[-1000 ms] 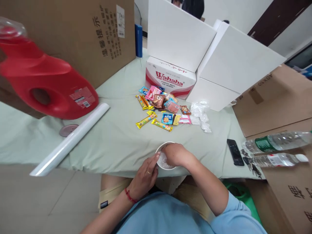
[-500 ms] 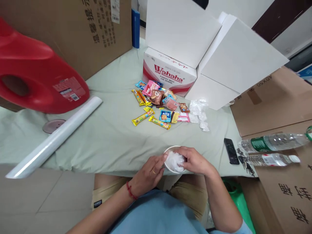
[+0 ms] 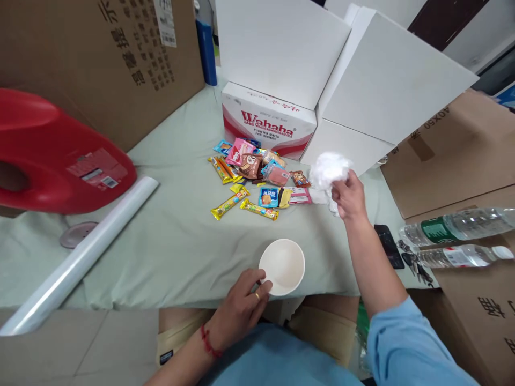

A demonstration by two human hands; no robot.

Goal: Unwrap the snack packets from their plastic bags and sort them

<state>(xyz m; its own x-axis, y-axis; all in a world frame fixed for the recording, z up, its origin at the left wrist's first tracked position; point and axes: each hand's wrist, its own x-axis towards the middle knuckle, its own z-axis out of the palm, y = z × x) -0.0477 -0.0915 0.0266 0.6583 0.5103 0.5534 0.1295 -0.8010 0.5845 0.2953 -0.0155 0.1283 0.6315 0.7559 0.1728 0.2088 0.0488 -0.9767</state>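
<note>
A white round bowl [image 3: 284, 266] stands upright at the table's front edge with nothing in it. My left hand [image 3: 247, 297] is on its left rim, thumb and fingers pinched over the edge. Further back on the right, my right hand [image 3: 349, 195] is closed on a crumpled wad of thin plastic film [image 3: 328, 170], whitish and blurred by motion. Beneath and beside that wad lie other small clumps of clear plastic [image 3: 319, 196], partly hidden. A pile of wrapped snacks [image 3: 251, 166] is to their left, with two yellow snack bars [image 3: 231, 203] in front.
A Wahaha carton [image 3: 267, 123] and white boxes [image 3: 362, 75] stand behind the snacks. At left are a red jug [image 3: 60, 155], a long plastic-film roll [image 3: 84, 252] and a pinkish disc [image 3: 77, 235]. A phone [image 3: 388, 246], keys [image 3: 414, 265] and two plastic bottles [image 3: 458, 256] lie at right.
My right hand has lifted the crumpled plastic film out of the bowl and carried it back and right to the other clumps. My left hand stays at the bowl's rim.
</note>
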